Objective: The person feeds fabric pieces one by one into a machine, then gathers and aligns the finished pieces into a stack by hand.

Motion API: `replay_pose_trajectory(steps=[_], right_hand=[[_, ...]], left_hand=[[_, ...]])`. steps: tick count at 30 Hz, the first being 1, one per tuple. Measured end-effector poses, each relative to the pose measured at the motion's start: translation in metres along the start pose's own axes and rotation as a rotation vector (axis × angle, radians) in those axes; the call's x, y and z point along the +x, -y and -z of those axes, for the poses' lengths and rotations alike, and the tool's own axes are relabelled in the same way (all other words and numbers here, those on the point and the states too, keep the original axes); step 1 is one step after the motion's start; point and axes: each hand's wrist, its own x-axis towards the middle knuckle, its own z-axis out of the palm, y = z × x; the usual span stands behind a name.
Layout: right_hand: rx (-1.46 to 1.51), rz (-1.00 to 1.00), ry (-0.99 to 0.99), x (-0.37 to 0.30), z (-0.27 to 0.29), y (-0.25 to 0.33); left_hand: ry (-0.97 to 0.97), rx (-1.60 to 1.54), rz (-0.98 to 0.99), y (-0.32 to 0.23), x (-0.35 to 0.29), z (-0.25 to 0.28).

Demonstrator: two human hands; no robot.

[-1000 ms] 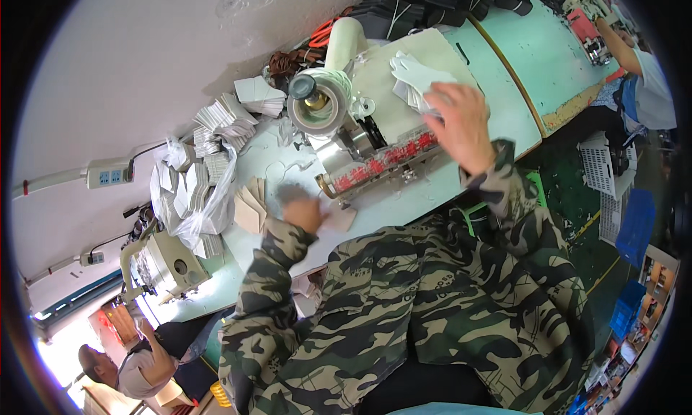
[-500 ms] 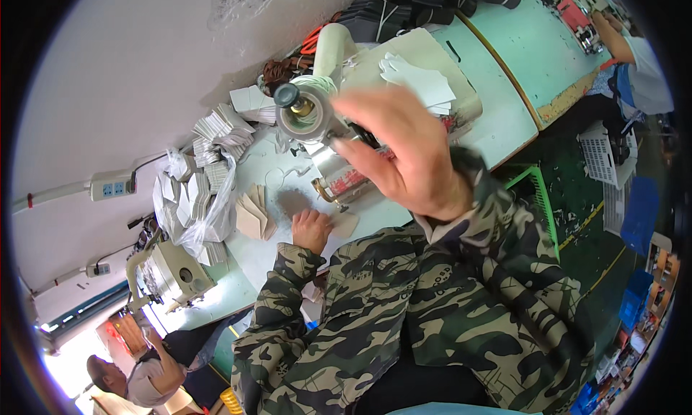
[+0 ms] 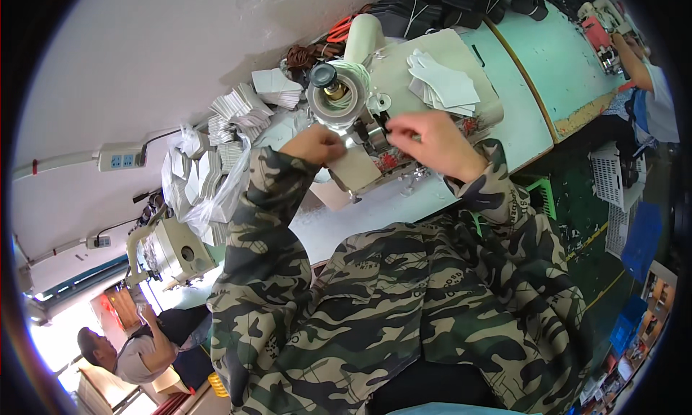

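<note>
A bench machine (image 3: 395, 159) with red-marked metal housing stands in front of me. On its left end is a round metal cup (image 3: 313, 105) topped by a dark knob (image 3: 324, 74). My left hand (image 3: 315, 144) is closed at the edge of a flat beige piece (image 3: 355, 171), held against the machine's front. Below it, a second beige piece (image 3: 330, 195) shows partly. My right hand (image 3: 441, 147) has curled fingers beside the dark fittings (image 3: 380, 121) on top of the machine; whether anything is between the fingertips I cannot make out.
White cut pieces (image 3: 447, 83) lie on the beige board behind the machine. Left are stacked pieces (image 3: 238, 112) and a clear plastic bag (image 3: 205, 180) of more. Another machine (image 3: 176, 253) stands farther left. People work at both sides. A green crate (image 3: 542, 197) is right.
My left hand has risen from the tabletop to the machine, now with a beige piece. My right hand has moved down and away from the cup. The view has shifted slightly.
</note>
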Motion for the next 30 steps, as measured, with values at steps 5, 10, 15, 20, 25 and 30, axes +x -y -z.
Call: replay_pose_trajectory(steps=[5, 10, 15, 20, 25, 30], right_hand=[[-0.556, 0.089, 0.196, 0.016, -0.019, -0.040], [-0.049, -0.085, 0.232, -0.017, 0.006, -0.021], [-0.534, 0.188, -0.358, -0.008, 0.060, -0.025], [-0.519, 0.181, -0.283, -0.042, 0.035, -0.013], [0.061, -0.183, 0.298, -0.074, -0.009, -0.019], [0.092, -0.075, 0.398, -0.077, -0.041, -0.028]], left_hand=[[-0.246, -0.109, -0.431, -0.013, 0.024, -0.035], [-0.347, -0.096, -0.142, 0.021, 0.013, -0.050], [-0.603, 0.776, 0.142, 0.086, -0.007, -0.073], [-0.393, 0.655, 0.106, 0.129, -0.027, -0.117], [-0.428, 0.740, 0.033, 0.120, -0.029, -0.117], [0.169, 0.214, -0.101, 0.029, -0.060, -0.073]])
